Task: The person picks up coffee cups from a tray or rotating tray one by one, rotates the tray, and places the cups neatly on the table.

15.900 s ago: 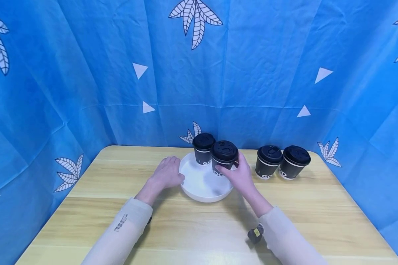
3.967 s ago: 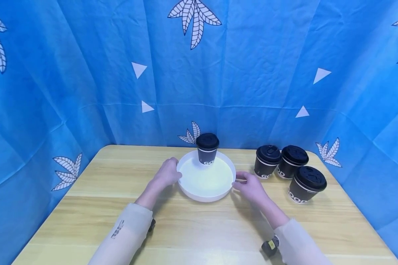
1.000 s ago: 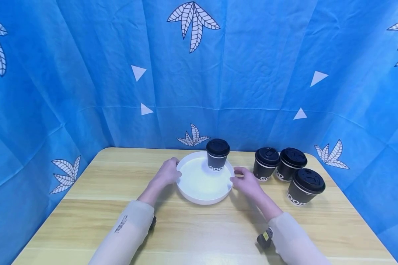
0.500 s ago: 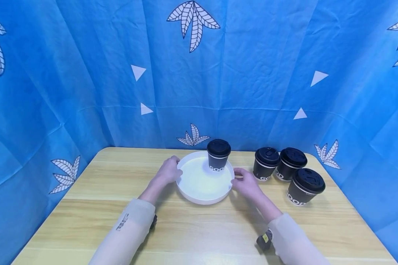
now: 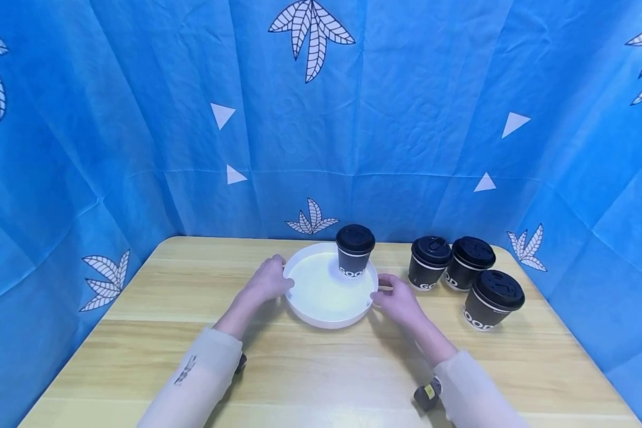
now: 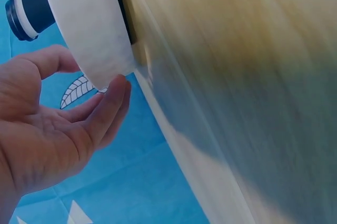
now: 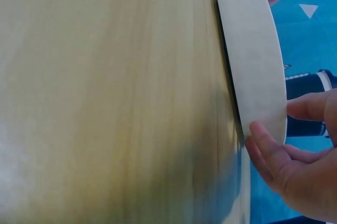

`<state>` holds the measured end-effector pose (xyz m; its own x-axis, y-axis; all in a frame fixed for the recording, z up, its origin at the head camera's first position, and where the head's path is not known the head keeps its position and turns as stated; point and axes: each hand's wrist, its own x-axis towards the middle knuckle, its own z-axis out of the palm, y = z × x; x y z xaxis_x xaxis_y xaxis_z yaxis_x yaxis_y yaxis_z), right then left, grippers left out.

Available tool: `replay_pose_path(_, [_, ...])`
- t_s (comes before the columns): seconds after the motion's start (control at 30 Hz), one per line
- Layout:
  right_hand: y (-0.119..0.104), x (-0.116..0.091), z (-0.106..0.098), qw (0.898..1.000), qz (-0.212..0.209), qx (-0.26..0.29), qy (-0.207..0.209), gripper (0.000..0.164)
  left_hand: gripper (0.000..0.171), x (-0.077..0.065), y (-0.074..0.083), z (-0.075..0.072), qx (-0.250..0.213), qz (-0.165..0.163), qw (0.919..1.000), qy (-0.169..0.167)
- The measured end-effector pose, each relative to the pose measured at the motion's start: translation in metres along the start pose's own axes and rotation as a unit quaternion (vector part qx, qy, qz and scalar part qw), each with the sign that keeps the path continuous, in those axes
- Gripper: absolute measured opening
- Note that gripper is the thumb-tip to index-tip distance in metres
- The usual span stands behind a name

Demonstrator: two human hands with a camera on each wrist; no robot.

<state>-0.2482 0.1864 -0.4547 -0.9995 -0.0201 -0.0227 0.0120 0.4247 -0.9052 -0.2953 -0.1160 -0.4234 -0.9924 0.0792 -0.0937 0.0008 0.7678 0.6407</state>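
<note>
A round white tray [image 5: 329,297] with a low wall sits on the wooden table. On its back right part stands one black paper cup [image 5: 354,260] with a black lid and white lettering, upright. My left hand [image 5: 267,280] holds the tray's left side, thumb at the rim and fingers against the outer wall. Opposite it, my right hand [image 5: 398,299] grips the right side; in the right wrist view its thumb is at the rim and its fingertips [image 7: 258,129] press the wall [image 7: 253,50]. Neither hand touches the cup.
Right of the tray stand three more lidded black cups: one [image 5: 428,270] nearest my right hand, another [image 5: 466,267] beside it, and a third [image 5: 489,309] closer to me. A blue patterned curtain [image 5: 422,119] closes off the table's back and sides.
The cup earlier in my right hand over the tray now stands at the right. My right hand has gone to the rim. The tray's cup has shifted rightward, slightly more since half a second ago.
</note>
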Motion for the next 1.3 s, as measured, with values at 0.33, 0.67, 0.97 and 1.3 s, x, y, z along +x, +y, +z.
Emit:
replay_pose_path(0.33, [0.002, -0.006, 0.001, 1.000, 0.004, 0.000, 0.003, 0.062, 0.053, -0.009, -0.002, -0.002, 0.009, 0.003, 0.9998, -0.019])
replay_pose_path(0.67, [0.004, -0.010, 0.001, 1.000, 0.007, 0.017, 0.006, 0.060, 0.057, 0.001, -0.005, 0.004, 0.000, 0.002, 0.9999, -0.011])
replay_pose_path(0.97, [0.001, -0.001, -0.001, 0.998, 0.017, 0.052, 0.016, 0.055, 0.057, 0.007, -0.006, 0.006, -0.011, 0.012, 0.9999, 0.003])
replay_pose_path(1.3, [0.004, 0.016, -0.001, 1.000, 0.017, 0.019, 0.016, 0.054, 0.055, 0.017, -0.007, 0.007, -0.008, 0.028, 0.9995, 0.013])
